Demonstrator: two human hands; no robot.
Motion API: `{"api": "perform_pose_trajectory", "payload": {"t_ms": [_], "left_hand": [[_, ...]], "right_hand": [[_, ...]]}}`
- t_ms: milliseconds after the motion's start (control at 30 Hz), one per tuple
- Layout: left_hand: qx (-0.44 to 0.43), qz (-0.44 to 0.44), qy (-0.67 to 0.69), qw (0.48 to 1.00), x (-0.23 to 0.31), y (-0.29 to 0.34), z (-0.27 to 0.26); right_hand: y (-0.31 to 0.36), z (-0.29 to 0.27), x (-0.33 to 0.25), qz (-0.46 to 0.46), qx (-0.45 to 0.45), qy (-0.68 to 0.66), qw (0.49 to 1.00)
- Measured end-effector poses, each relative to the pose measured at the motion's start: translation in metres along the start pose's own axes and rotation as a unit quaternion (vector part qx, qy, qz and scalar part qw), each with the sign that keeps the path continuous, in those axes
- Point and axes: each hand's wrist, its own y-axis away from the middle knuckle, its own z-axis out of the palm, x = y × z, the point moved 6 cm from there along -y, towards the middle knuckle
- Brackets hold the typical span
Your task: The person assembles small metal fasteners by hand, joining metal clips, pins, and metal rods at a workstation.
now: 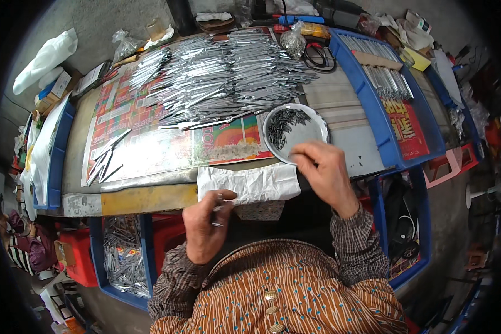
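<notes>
My left hand (205,225) is closed at the table's near edge, by the left end of a creased white cloth or paper (249,183). A shiny metal piece (219,216) shows between its fingers, mostly hidden by them. My right hand (325,173) hovers at the near rim of a round white dish (300,142), thumb and fingers pinched together. Whatever may be in that pinch is too small to make out. Small dark metal pins (284,123) lie heaped in the dish's far left part. Beyond it a wide pile of thin silvery metal strips (206,78) covers the tabletop.
Several loose strips (107,160) lie at the table's left. A blue tray (373,100) with rows of metal strips stands on the right, another blue tray (55,156) on the left. Below the table hang blue bins, one (122,253) holding metal pieces. Black cable (320,58) lies behind.
</notes>
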Motion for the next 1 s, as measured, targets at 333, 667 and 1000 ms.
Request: {"api": "perform_pose_trajectory", "payload": {"t_ms": [333, 667, 1000], "left_hand": [[0.118, -0.105, 0.084, 0.984, -0.037, 0.003, -0.056], [0.149, -0.116, 0.126, 0.974, -0.062, 0.005, -0.082], [0.167, -0.037, -0.051, 0.984, -0.066, -0.002, -0.108]], "right_hand": [[-0.036, 0.016, 0.023, -0.124, 0.013, 0.268, 0.955], [-0.042, 0.021, 0.019, -0.159, -0.037, 0.351, 0.922], [-0.048, 0.034, 0.015, -0.196, -0.075, 0.381, 0.9]]}}
